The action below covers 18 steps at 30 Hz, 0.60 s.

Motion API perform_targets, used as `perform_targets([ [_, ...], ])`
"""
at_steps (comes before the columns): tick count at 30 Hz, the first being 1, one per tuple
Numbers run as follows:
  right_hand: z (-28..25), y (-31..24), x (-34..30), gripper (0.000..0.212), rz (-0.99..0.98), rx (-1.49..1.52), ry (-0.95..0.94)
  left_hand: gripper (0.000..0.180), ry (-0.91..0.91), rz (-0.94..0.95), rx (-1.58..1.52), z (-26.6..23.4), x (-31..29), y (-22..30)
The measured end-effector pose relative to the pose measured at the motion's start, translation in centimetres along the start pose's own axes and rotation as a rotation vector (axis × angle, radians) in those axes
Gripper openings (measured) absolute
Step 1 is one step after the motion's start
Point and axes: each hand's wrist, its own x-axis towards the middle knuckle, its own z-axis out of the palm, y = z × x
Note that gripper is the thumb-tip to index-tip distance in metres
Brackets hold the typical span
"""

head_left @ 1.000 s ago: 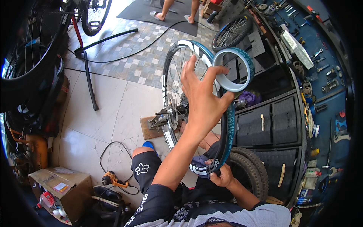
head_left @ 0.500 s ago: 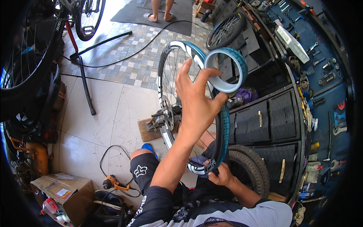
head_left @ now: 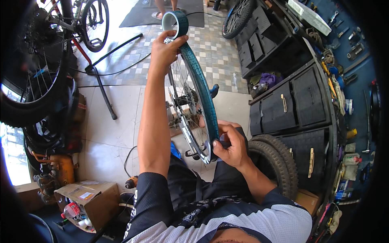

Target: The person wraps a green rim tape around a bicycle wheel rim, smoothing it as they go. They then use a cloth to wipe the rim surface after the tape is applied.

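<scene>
My left hand (head_left: 164, 52) grips a roll of teal patterned tape (head_left: 183, 25) at the far end of a spoked bicycle wheel (head_left: 187, 130). From the roll, a strip of tape (head_left: 198, 75) runs along the outer face of the rim toward me. My right hand (head_left: 233, 148) is closed around the near part of the rim, its thumb pressing beside the strip's edge. The wheel stands upright in front of my knees, its hub on a metal stand low at its left. Part of the stand is hidden behind the spokes.
Black drawer cabinets (head_left: 270, 106) and a tool board line the right, with knobby tyres (head_left: 273, 166) near my right elbow. Bicycles and a stand leg (head_left: 104, 91) are at the left. A cardboard box (head_left: 91, 202) sits lower left. Another person's feet (head_left: 160, 14) show at the back.
My left hand has moved left and farther away with the tape roll, and the strip now lies along the rim. My right hand has shifted up along the rim.
</scene>
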Motion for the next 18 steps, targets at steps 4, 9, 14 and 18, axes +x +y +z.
perform_targets([
  [4,0.4,0.6,0.8,0.059,0.002,0.107,0.087,0.042,0.011,-0.054,0.04,-0.1,0.1,0.5],
  [9,1.4,0.9,4.7,0.062,-0.037,0.288,0.144,0.04,0.006,-0.006,0.049,0.2,-1.9,0.6],
  [14,0.4,0.2,7.7,0.067,-0.069,0.2,0.091,0.043,0.029,0.049,0.041,0.7,-4.0,0.6],
  [18,0.1,-0.7,10.4,0.067,-0.099,0.187,0.109,0.04,0.01,0.087,0.019,1.0,-5.9,0.5],
])
